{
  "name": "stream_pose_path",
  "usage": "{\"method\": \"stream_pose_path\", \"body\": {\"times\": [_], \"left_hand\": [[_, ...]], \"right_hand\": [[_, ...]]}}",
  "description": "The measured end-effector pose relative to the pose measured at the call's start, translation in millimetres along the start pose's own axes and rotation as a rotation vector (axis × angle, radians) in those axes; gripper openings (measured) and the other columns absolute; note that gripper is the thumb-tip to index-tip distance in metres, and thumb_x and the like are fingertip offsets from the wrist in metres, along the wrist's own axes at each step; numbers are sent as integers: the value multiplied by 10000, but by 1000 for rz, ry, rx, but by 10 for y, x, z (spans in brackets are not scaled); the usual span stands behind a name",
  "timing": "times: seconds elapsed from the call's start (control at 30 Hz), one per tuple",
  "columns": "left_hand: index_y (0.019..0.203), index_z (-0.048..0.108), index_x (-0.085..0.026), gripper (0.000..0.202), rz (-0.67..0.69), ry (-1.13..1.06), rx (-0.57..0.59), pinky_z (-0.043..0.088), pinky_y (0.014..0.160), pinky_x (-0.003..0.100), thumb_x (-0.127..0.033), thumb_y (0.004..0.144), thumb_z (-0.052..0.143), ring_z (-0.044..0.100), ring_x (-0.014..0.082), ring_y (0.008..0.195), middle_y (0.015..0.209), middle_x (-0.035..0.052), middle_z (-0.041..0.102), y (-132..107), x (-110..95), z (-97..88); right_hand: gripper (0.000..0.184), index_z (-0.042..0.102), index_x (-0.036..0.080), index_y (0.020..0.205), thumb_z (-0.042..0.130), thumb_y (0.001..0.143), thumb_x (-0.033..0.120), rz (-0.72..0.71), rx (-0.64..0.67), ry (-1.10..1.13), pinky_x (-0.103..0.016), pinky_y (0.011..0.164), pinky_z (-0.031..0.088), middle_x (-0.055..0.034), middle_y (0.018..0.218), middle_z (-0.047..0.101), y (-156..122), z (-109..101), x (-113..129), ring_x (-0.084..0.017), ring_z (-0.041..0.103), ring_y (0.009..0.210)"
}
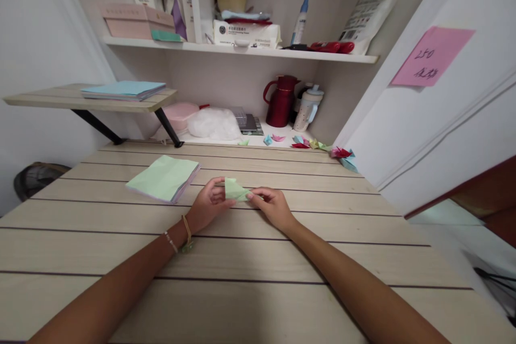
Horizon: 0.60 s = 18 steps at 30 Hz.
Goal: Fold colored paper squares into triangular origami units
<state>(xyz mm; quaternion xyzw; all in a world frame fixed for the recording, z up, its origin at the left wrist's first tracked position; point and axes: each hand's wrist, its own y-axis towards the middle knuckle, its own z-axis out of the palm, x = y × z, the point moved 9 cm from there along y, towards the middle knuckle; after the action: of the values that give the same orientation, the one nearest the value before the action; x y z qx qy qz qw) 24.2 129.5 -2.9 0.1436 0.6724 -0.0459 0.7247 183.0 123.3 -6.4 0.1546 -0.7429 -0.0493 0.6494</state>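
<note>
A small piece of light green folded paper (pixel 234 189) is held between both hands just above the wooden table (pixel 258 258). My left hand (pixel 207 205) pinches its left edge with curled fingers; bracelets circle that wrist. My right hand (pixel 271 205) pinches the paper's right tip, fingers closed. A stack of square paper sheets (pixel 163 178), light green on top, lies on the table just left of my left hand.
Several small folded paper figures (pixel 310 143) in pink, blue and green line the back right of the table. A red jug (pixel 281 100), a white cup (pixel 308 107), a pink tub (pixel 180 115) stand behind. A side shelf (pixel 84 98) holds blue sheets.
</note>
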Motion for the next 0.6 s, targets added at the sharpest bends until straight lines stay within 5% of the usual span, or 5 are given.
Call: {"method": "stream_pose_path", "body": {"times": [0.1,0.33,0.6], "left_hand": [[1012,534,-146,425,-42,45,99,492,728,270,-243,640,715,640,156,771,879,61,679,-11,44,87],[814,653,-143,208,-53,250,102,475,597,230,-319,704,649,610,138,601,621,9,662,-8,51,49],[742,649,-136,184,-93,2,88,506,674,254,-232,608,732,639,138,668,722,20,697,46,142,-9]], "right_hand": [[241,707,170,771,648,699,392,-22,-39,-51,-235,555,451,-44,743,686,-11,-43,43,-147,582,626],[260,704,161,713,636,697,412,51,4,-6,-225,503,401,-28,645,648,-16,-6,21,-123,527,563],[227,661,156,594,762,549,354,153,2,197,-234,521,400,-8,575,626,6,-10,-84,-107,511,518]]}}
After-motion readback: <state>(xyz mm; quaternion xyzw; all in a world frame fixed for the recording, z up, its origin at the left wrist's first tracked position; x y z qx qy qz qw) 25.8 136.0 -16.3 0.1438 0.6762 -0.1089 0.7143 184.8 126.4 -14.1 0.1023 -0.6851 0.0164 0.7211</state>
